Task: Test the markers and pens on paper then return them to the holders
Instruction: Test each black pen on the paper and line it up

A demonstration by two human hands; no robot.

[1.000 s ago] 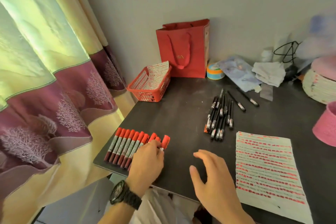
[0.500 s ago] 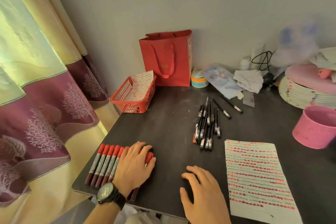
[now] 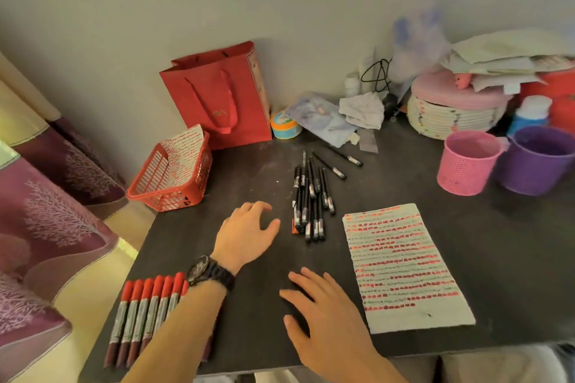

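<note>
Several red-capped markers (image 3: 146, 308) lie side by side at the near left corner of the dark table (image 3: 497, 274). A bundle of black pens (image 3: 309, 199) lies mid-table, with two more pens (image 3: 337, 162) behind it. My left hand (image 3: 245, 233), a watch on its wrist, hovers empty with spread fingers just left of the black pens. My right hand (image 3: 326, 317) rests flat and empty on the table, left of the paper sheet (image 3: 401, 264) covered in red test strokes. A pink holder (image 3: 468, 162) and a purple holder (image 3: 541, 158) stand at the right.
A red mesh basket (image 3: 174, 174) with a marked sheet sits at the back left, a red gift bag (image 3: 221, 96) behind it. Tape roll (image 3: 284, 126), cloths and a stack of round pads (image 3: 451, 109) crowd the back. A curtain (image 3: 46, 196) hangs left of the table.
My left hand has left the row of red markers and moved forward and right, up to the black pens. The view swung right, bringing the holders into sight.
</note>
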